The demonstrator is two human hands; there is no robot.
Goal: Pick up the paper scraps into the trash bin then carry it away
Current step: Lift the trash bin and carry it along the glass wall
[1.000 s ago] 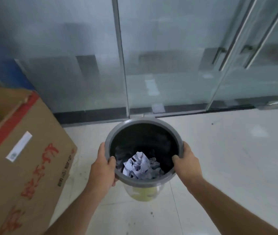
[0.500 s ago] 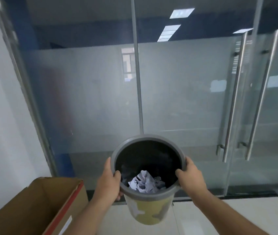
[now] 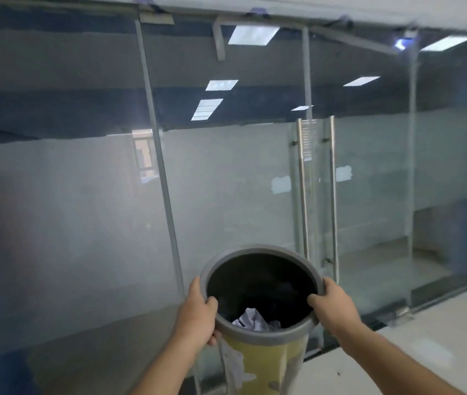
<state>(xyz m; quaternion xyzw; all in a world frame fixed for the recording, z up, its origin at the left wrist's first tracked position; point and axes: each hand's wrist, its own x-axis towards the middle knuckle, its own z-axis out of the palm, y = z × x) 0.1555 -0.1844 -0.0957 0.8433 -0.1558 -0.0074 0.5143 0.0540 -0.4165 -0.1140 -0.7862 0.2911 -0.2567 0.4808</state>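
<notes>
I hold a round trash bin [image 3: 266,363] in the air in front of me; it has a grey rim, a black inside and a yellowish patterned wall. Crumpled white paper scraps [image 3: 252,322] lie at its bottom, partly hidden by the near rim. My left hand [image 3: 198,315] grips the rim on the left side, thumb inside. My right hand [image 3: 333,305] grips the rim on the right side, thumb over the edge.
A frosted glass wall [image 3: 84,223] fills the view straight ahead. Glass double doors with two long steel handles [image 3: 316,195] stand just right of the bin. Pale tiled floor [image 3: 426,346] shows at the lower right.
The view has tilted up and the bin has risen with both hands. The cardboard box at the left has dropped out of sight, and the glass doors now sit closer.
</notes>
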